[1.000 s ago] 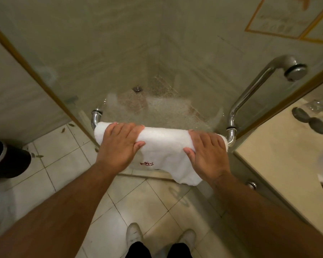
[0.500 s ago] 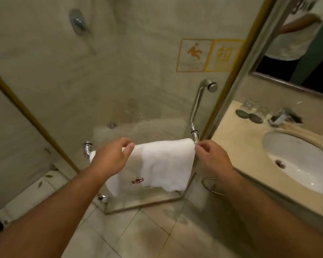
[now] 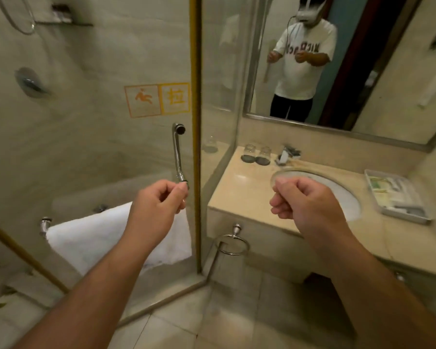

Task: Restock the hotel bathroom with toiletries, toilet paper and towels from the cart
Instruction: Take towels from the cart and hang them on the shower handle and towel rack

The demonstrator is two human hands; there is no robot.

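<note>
Your left hand [image 3: 159, 205] is raised with its fingers curled in and the thumb laid against the forefinger, holding nothing. It sits in front of the lower end of the upright chrome handle [image 3: 177, 154] on the glass shower door [image 3: 98, 159]; whether it touches the handle cannot be told. Your right hand [image 3: 305, 205] is also clenched on nothing, raised over the front edge of the counter [image 3: 239, 195].

The white towel [image 3: 91, 238] hangs over the low bar [image 3: 44, 225] across the shower door, below your left hand and partly hidden by that forearm.

Between your two arms, an empty towel ring [image 3: 233, 244] hangs on the counter's front. On the counter stand two glasses [image 3: 256, 153] on dark coasters beside the tap [image 3: 287, 153], with the sink [image 3: 347, 197] behind your right hand. A tray [image 3: 398, 195] of small packets sits at the far right. Two yellow warning stickers [image 3: 157, 99] sit on the door above the handle. The mirror [image 3: 400, 71] shows you with both hands raised.
</note>
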